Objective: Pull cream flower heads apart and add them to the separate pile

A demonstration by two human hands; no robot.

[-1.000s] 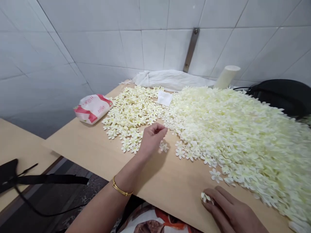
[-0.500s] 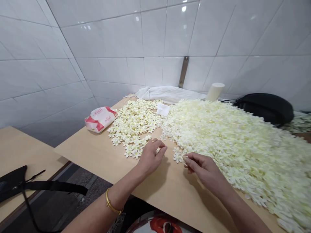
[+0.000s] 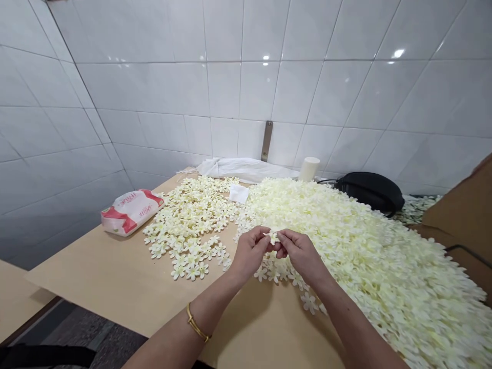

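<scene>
My left hand (image 3: 250,252) and my right hand (image 3: 300,253) meet above the wooden table (image 3: 115,277), fingertips pinched together on a small cream fabric flower (image 3: 273,236). A big heap of cream flowers (image 3: 365,246) covers the table to the right of my hands. A thinner spread of single flowers (image 3: 192,225) lies to the left. A gold bangle (image 3: 197,324) sits on my left wrist.
A red and white tissue pack (image 3: 129,210) lies at the left of the table. At the back by the tiled wall are a white cloth (image 3: 246,169), a white cylinder (image 3: 309,168) and a black bag (image 3: 371,190). A brown cardboard box (image 3: 461,220) stands at the right.
My right hand came up from the table edge to the heap and then met my left hand. Both hands now pinch one flower between them. The view has tilted upward.
</scene>
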